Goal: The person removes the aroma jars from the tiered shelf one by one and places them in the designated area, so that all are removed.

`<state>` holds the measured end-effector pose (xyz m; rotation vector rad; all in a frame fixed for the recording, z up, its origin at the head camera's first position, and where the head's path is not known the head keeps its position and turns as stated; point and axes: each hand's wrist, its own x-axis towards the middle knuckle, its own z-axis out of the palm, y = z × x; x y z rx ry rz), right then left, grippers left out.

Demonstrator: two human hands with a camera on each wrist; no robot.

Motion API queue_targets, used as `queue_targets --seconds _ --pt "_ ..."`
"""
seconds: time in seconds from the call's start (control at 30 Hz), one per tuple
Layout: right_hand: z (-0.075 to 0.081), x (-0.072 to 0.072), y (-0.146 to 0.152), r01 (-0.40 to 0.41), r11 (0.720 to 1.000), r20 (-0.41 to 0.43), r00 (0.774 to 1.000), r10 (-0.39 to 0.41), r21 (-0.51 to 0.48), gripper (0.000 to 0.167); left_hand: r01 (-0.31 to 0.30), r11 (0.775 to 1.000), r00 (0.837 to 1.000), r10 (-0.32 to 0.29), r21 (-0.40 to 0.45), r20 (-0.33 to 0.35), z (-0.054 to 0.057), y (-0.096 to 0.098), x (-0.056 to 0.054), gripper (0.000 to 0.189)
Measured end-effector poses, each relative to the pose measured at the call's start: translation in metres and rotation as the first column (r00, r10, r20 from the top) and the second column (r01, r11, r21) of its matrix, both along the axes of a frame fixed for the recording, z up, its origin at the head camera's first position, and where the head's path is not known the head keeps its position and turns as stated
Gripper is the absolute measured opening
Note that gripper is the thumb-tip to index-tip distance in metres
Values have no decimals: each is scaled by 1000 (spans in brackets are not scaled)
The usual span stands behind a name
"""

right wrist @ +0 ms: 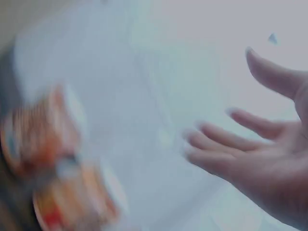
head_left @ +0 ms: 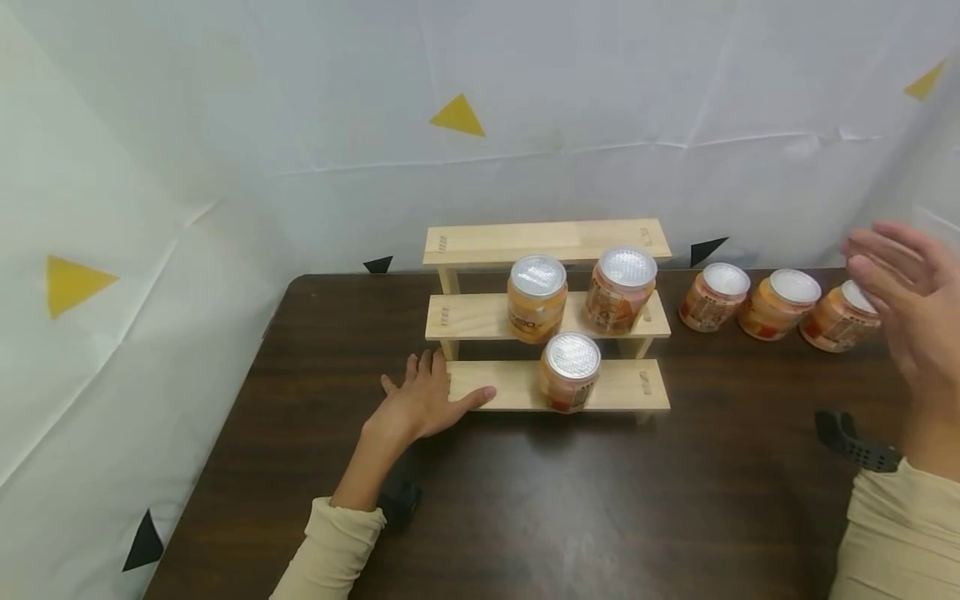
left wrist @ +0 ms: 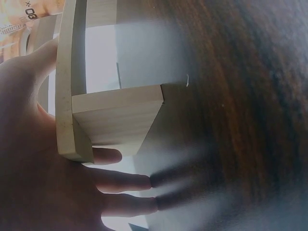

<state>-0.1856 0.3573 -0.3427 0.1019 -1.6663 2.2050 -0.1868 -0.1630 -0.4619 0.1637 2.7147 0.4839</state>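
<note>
A three-step wooden rack [head_left: 495,388] stands on the table, and my left hand [head_left: 420,402] rests at the left end of its lowest board. Its fingers are spread and straight, the thumb lying over the board; in the left wrist view, fingertips reach past the board end [left wrist: 72,139]. One can [head_left: 572,372] stands on the lowest step, and two cans, one left [head_left: 537,300] and one right [head_left: 619,292], stand on the middle step. My right hand [head_left: 918,300] is raised above and beside the rightmost can [head_left: 836,321], with extended fingers and nothing held.
Right of the rack, two more orange cans, a left one [head_left: 712,298] and a middle one [head_left: 777,306], stand in a row with the rightmost can on the dark table [head_left: 585,517]. White sheeting [head_left: 570,158] with yellow and black triangles hangs behind and at the sides.
</note>
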Motion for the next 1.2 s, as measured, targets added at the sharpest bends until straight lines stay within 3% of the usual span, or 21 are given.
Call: queue_targets --seconds 0.03,0.1,0.17,0.2,0.3,0.53,0.7,0.87,0.97,1.2 --pt "3 0 -3 -157 987 -38 987 158 18 49 -4 1000 1000 4 3 -5 -3 -1 -2 144" --pt "8 1 -12 -405 910 -44 911 410 83 51 -11 1000 1000 11 8 -3 -6 -3 -4 148" --pt "13 0 -24 -532 823 -4 839 544 197 55 -18 1000 1000 18 11 -2 -8 -5 -5 151" --pt "15 0 -30 -566 790 22 816 578 237 57 -19 1000 1000 19 12 0 -8 -5 -6 152" --pt "20 0 -50 -585 730 114 801 587 354 59 -18 1000 1000 18 14 1 -6 -5 -6 149" --pt "20 -3 -82 -549 654 259 831 492 520 61 -15 1000 1000 15 7 -11 -1 -2 -4 141" --pt "11 -6 -96 -537 619 305 841 447 573 61 -10 1000 1000 10 24 -4 6 -2 3 140" --pt "-1 -7 -107 -542 621 360 841 405 567 64 -12 999 1000 12 40 -2 12 0 12 139" --pt "-6 -9 -113 -555 637 403 830 385 535 68 -7 999 1000 7 40 -14 11 1 14 140" --pt "-11 -15 -130 -532 713 397 839 371 457 77 4 999 1000 -5 42 15 30 7 14 126"
